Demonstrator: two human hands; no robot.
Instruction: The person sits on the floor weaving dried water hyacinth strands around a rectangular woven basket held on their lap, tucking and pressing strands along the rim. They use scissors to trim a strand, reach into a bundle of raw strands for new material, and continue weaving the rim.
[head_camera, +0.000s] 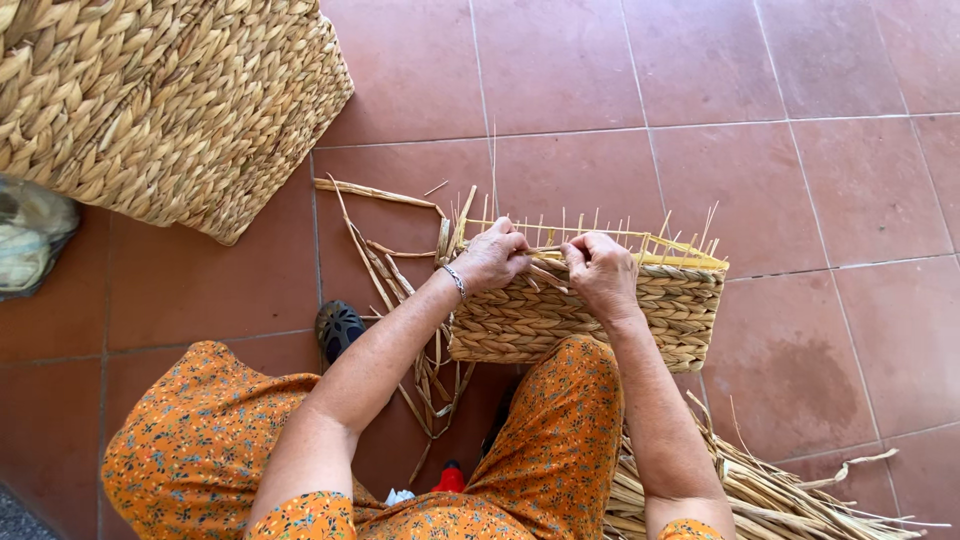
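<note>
Head view showed a person seated over a small rectangular woven basket (590, 320), half finished, which stood on the red tiled floor (800, 180) and leaned against the person's knee. Loose upright straw ends (620, 232) stood up along the top rim of that basket.

Left hand (492, 256) was at the basket's top rim toward its left end, grip closed on a thin straw strand (545, 249). A bracelet (456, 280) sat on that wrist. Right hand (600, 272) was at the rim just right of the left hand, grip also closed, fingers pinched on the same strand where it met the weave. The two hands were near each other but apart.

Left of the basket, long loose straw strips (395, 275) lay trailing across the floor, touching the basket's left corner. A dark shoe (338, 328) showed just beyond those strips, below and left of the basket. Below and right of the basket lay a bundle of straw (770, 495) on the floor. Well away up and left of the basket stood a large woven basket (160, 100) of the same material. An orange flowered garment (560, 440) covered the knee under the basket.
</note>
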